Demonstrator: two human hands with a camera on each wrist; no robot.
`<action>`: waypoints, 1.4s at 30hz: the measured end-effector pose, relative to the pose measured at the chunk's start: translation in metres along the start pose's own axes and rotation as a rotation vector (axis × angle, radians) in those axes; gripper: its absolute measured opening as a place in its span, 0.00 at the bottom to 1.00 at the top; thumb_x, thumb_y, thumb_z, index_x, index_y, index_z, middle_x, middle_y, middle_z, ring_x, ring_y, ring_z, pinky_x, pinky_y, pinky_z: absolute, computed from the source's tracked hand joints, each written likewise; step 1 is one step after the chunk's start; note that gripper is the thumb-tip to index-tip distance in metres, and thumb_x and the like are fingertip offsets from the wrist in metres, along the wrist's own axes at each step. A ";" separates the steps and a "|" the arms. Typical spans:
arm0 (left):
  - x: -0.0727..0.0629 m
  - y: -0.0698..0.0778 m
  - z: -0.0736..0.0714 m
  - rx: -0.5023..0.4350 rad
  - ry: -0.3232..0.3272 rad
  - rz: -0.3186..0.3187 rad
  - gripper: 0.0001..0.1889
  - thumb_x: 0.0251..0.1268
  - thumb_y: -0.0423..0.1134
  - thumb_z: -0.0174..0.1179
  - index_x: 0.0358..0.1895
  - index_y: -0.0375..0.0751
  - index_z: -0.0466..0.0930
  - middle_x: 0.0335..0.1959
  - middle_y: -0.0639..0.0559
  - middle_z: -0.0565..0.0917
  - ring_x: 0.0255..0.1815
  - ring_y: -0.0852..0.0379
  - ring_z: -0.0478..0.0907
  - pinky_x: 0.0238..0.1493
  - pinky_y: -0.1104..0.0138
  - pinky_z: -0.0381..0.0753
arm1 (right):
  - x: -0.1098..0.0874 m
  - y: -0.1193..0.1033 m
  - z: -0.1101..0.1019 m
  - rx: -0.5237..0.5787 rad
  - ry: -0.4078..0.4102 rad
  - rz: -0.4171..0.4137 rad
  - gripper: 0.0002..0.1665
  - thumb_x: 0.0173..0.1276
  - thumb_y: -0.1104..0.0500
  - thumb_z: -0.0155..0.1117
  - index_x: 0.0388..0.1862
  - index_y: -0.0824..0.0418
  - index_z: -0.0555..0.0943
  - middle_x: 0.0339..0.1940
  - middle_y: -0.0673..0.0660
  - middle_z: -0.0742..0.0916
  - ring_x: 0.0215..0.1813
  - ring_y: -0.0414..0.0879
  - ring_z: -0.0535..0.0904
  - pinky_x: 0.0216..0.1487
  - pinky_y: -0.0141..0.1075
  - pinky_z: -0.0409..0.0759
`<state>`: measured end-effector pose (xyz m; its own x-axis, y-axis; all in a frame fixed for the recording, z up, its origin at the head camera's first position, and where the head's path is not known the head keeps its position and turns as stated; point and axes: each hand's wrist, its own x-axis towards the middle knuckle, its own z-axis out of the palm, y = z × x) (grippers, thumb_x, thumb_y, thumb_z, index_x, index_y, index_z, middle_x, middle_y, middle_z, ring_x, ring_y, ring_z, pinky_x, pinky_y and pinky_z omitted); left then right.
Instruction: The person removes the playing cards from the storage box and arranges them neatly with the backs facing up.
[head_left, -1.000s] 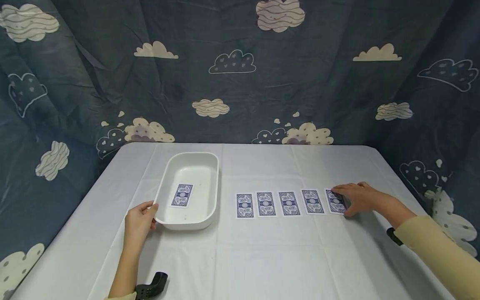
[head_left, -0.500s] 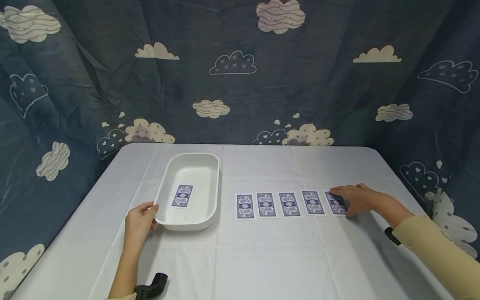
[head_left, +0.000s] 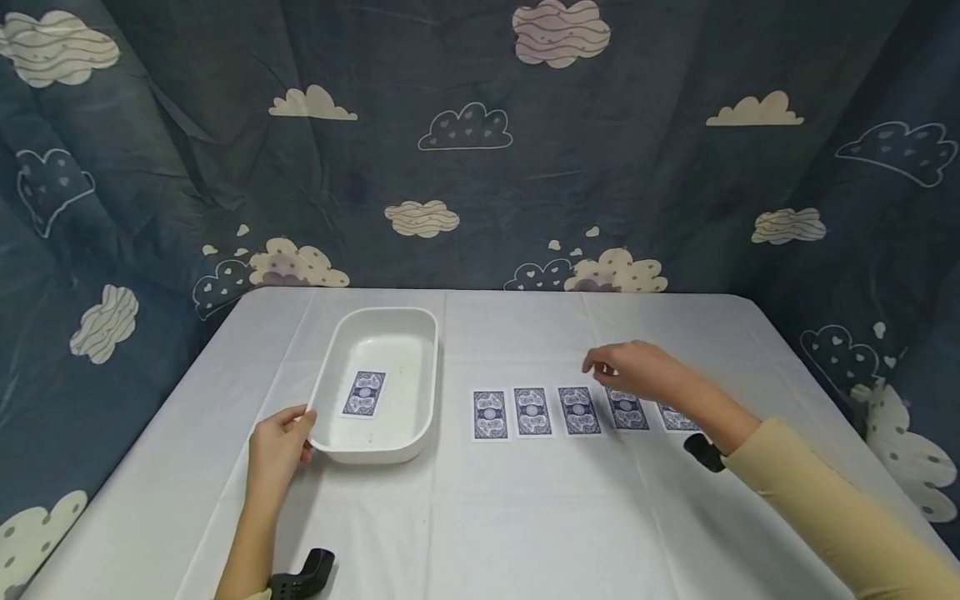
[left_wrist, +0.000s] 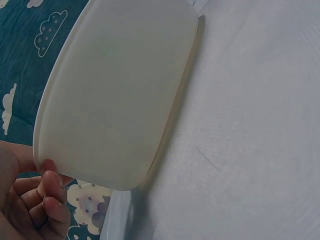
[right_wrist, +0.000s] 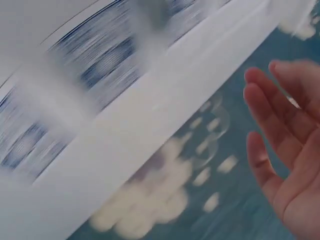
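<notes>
My left hand [head_left: 276,450] pinches the near-left rim of a white plastic tray [head_left: 401,350] between thumb and fingers; the left wrist view shows the tray's outer wall [left_wrist: 115,95] beside the curled fingertips. One blue-backed playing card [head_left: 363,393] lies face down inside the tray. To its right, several playing cards [head_left: 532,412] lie face down in a row on the cloth. Above the right part of that row hovers my right hand [head_left: 637,369], holding nothing, its fingers loosely bent and apart in the right wrist view. It and its forearm partly cover the two rightmost cards [head_left: 628,412].
A white cloth [head_left: 525,517] covers the table. Behind and at both sides hangs a dark blue curtain [head_left: 465,192] with cloud prints. Black wrist devices [head_left: 303,575] are worn on both arms.
My right hand has left the rightmost card, where its fingertips rested, and moved left and up over the row. The left hand, tray and cards have stayed in place.
</notes>
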<state>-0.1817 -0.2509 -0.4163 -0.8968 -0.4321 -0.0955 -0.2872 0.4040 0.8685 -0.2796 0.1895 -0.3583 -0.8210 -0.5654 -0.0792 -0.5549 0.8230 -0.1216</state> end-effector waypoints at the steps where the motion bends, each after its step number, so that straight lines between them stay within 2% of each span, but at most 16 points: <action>1: 0.000 0.000 -0.001 0.000 -0.003 0.001 0.21 0.63 0.40 0.50 0.53 0.27 0.72 0.12 0.59 0.73 0.10 0.64 0.69 0.16 0.71 0.71 | 0.005 -0.010 0.001 0.005 0.026 -0.013 0.11 0.60 0.65 0.59 0.41 0.57 0.81 0.38 0.53 0.86 0.32 0.40 0.77 0.38 0.33 0.80; 8: -0.001 0.000 -0.001 0.014 -0.006 0.006 0.21 0.64 0.40 0.50 0.54 0.28 0.72 0.12 0.57 0.74 0.11 0.63 0.70 0.16 0.70 0.71 | 0.043 -0.074 0.009 0.108 0.142 -0.084 0.09 0.61 0.65 0.57 0.40 0.58 0.82 0.37 0.52 0.86 0.34 0.40 0.78 0.39 0.32 0.78; 15: -0.001 -0.001 -0.001 0.003 0.007 -0.007 0.20 0.63 0.40 0.51 0.53 0.28 0.73 0.12 0.58 0.73 0.10 0.63 0.69 0.16 0.70 0.72 | 0.078 -0.128 0.011 0.169 0.277 -0.239 0.09 0.62 0.63 0.58 0.40 0.57 0.81 0.36 0.50 0.86 0.38 0.39 0.80 0.43 0.32 0.78; 19: 0.000 -0.001 0.000 -0.011 0.009 -0.006 0.20 0.63 0.39 0.51 0.53 0.28 0.73 0.11 0.58 0.73 0.10 0.64 0.69 0.16 0.71 0.71 | 0.096 -0.157 0.011 0.182 0.302 -0.317 0.09 0.62 0.63 0.57 0.40 0.56 0.81 0.36 0.49 0.86 0.39 0.39 0.80 0.45 0.33 0.76; 22: 0.000 0.000 0.000 -0.012 0.005 -0.006 0.20 0.63 0.40 0.51 0.53 0.28 0.73 0.11 0.58 0.72 0.10 0.64 0.68 0.15 0.71 0.71 | 0.109 -0.176 0.012 0.185 0.289 -0.334 0.10 0.63 0.62 0.56 0.41 0.56 0.81 0.36 0.48 0.86 0.39 0.38 0.80 0.44 0.33 0.76; 27: 0.000 0.001 -0.002 -0.013 -0.010 -0.004 0.21 0.64 0.40 0.51 0.53 0.27 0.72 0.11 0.59 0.73 0.10 0.64 0.69 0.15 0.71 0.70 | 0.129 -0.202 0.020 0.155 0.226 -0.312 0.11 0.63 0.60 0.56 0.44 0.56 0.80 0.38 0.49 0.85 0.42 0.40 0.80 0.44 0.33 0.76; 30: 0.000 0.003 -0.003 -0.006 -0.013 0.002 0.21 0.64 0.40 0.51 0.53 0.27 0.72 0.11 0.59 0.73 0.10 0.64 0.68 0.15 0.71 0.69 | 0.139 -0.215 0.026 0.121 0.166 -0.258 0.16 0.63 0.56 0.59 0.50 0.55 0.78 0.45 0.49 0.84 0.48 0.41 0.79 0.48 0.35 0.75; 35: 0.002 0.004 -0.003 -0.010 -0.014 0.010 0.21 0.63 0.40 0.51 0.53 0.26 0.72 0.10 0.59 0.73 0.09 0.65 0.68 0.15 0.71 0.70 | 0.154 -0.233 0.033 0.011 0.067 -0.144 0.30 0.61 0.46 0.60 0.61 0.53 0.70 0.57 0.52 0.78 0.57 0.45 0.75 0.53 0.38 0.74; 42: 0.001 0.000 -0.002 0.002 -0.013 0.005 0.20 0.63 0.40 0.51 0.53 0.27 0.73 0.11 0.58 0.73 0.10 0.64 0.68 0.15 0.71 0.69 | 0.171 -0.243 0.051 -0.062 -0.072 -0.037 0.45 0.54 0.38 0.63 0.67 0.56 0.63 0.64 0.54 0.71 0.62 0.46 0.70 0.60 0.40 0.68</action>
<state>-0.1819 -0.2526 -0.4158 -0.9027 -0.4191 -0.0973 -0.2828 0.4078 0.8682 -0.2779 -0.1101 -0.3925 -0.7892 -0.5963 -0.1468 -0.5939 0.8019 -0.0645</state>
